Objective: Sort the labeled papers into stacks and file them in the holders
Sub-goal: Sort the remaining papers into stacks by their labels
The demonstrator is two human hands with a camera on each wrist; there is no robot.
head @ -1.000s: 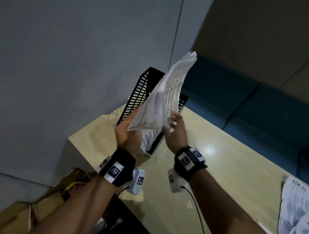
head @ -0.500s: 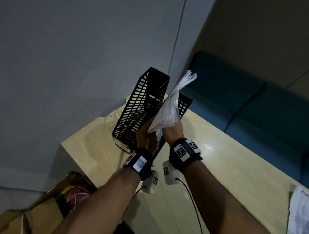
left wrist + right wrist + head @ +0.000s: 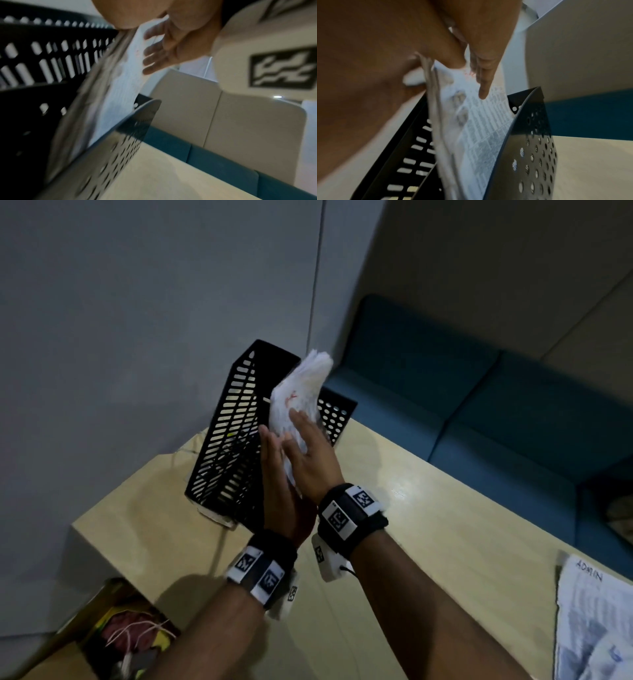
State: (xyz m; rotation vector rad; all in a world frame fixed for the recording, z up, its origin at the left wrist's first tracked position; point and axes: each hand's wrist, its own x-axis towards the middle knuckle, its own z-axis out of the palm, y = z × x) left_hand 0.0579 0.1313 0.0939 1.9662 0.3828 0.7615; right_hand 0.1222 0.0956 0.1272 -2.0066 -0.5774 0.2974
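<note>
White papers (image 3: 301,392) (red mark, grey print), black perforated holders (image 3: 236,419), pale yellow table (image 3: 445,535), teal sofa (image 3: 479,405)

A thick stack of white printed papers (image 3: 301,392), red handwriting near its top, stands tilted in the black slotted holder (image 3: 233,436), beside the black holder with round holes (image 3: 337,416). Another stack (image 3: 596,621), labeled ADMIN, lies flat on the table.

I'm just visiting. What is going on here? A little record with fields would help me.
activity: filing a paper stack into a black holder
left hand: flat against the stack's left side
right hand: fingers straight, pressing its printed face
stack: lower part inside the holder, top sticking out
second holder: slotted, beside it
table: more papers marked ADMIN
</note>
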